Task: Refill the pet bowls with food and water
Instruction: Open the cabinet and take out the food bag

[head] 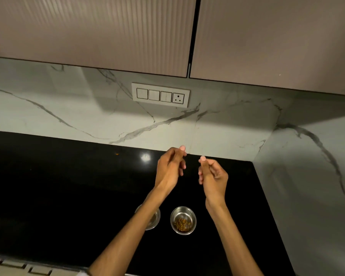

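head view, looking down at a glossy black countertop (68, 196) set into a corner of white marble-pattern wall (68, 108).

hands:
- left hand (168, 169) is raised above the counter, back of the hand toward the camera, fingers loosely curled with the thumb up. nothing is held in it.
- right hand (213, 176) is raised at the same height, just beside the left hand but apart from it, fingers loosely curled, thumb up. nothing is held in it.
- both forearms reach in from the bottom edge of the frame.

task items:
- steel bowl with kibble (183, 220) stands upright on the countertop between the two forearms, nearer the camera than the hands. a shallow layer of brown pellets (182, 225) covers part of its bottom.
- second steel bowl (152, 220) stands just left of the first, apart from it. the left forearm crosses over most of it; its contents cannot be determined.
- neither hand touches either bowl.

surroundings:
- switch plate (160, 95) with three switches and one socket is mounted on the wall behind the counter.
- two ribbed upper cabinet doors (92, 32) hang above the wall, closed, with a dark gap between them.
- a bright light reflection (145, 157) shows on the counter left of the left hand.
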Available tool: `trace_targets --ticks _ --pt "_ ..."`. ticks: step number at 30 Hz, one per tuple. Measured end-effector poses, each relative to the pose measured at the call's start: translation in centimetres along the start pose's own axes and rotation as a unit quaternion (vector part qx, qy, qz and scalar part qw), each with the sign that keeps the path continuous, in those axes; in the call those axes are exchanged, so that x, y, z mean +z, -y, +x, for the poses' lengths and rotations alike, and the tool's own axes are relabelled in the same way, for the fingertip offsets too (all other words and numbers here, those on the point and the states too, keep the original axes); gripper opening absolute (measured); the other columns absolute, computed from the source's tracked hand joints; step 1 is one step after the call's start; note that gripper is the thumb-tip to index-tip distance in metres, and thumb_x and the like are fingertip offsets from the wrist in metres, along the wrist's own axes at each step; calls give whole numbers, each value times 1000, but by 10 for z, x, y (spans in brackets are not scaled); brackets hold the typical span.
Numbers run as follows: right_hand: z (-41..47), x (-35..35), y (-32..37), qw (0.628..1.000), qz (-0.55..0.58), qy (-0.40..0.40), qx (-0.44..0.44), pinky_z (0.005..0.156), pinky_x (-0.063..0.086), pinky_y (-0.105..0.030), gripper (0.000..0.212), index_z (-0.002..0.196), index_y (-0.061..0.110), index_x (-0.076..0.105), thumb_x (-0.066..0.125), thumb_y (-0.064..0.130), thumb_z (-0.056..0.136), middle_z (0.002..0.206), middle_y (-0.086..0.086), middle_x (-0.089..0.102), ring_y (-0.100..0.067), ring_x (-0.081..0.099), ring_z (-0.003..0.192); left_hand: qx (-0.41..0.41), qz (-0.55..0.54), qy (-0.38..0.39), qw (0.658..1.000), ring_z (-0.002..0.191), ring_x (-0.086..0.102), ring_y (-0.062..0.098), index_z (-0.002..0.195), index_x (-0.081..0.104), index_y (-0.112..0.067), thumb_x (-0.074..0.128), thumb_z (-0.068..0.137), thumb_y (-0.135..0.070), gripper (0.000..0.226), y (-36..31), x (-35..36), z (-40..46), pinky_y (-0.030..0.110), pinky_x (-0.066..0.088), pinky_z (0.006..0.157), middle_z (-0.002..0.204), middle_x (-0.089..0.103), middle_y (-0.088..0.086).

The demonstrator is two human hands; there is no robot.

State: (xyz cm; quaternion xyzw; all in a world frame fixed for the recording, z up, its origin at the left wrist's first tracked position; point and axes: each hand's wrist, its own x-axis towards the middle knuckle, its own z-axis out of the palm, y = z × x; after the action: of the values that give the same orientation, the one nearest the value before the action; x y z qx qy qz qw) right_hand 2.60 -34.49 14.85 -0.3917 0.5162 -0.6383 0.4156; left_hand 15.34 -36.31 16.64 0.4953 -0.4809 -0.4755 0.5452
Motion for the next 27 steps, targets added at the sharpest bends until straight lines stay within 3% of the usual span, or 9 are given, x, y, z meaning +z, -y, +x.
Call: trace_targets --ticks 6,12,18,27 --pt "25 12 68 996 35 26 -78 49 41 -21 18 100 9 71 62 23 103 67 -2 60 -8 50 56 65 -45 14 997 53 51 18 108 65 -4 51 106 -44 42 -74 18 20 22 38 48 73 63 9" --pt "54 24 128 989 101 29 -108 52 44 -22 30 120 11 69 61 34 102 80 2 64 -9 52 60 116 -80 15 990 56 57 18 114 60 -6 52 106 -42 38 -131 33 41 27 41 51 81 66 7" --pt "74 25 165 984 150 19 -97 54 45 -24 24 100 16 65 61 39 102 88 2 67 -9 55 62 93 -145 37 984 55 57 19 106 58 -12 55 105 -41 29 -157 50 50 27 41 48 85 68 9" --pt "80 25 175 983 168 10 -68 50 41 -21 20 96 17 65 59 34 105 81 3 63 -6 51 57 51 -223 33 973 53 56 16 105 58 -10 51 107 -38 29 -170 64 53 24 40 45 78 68 5"
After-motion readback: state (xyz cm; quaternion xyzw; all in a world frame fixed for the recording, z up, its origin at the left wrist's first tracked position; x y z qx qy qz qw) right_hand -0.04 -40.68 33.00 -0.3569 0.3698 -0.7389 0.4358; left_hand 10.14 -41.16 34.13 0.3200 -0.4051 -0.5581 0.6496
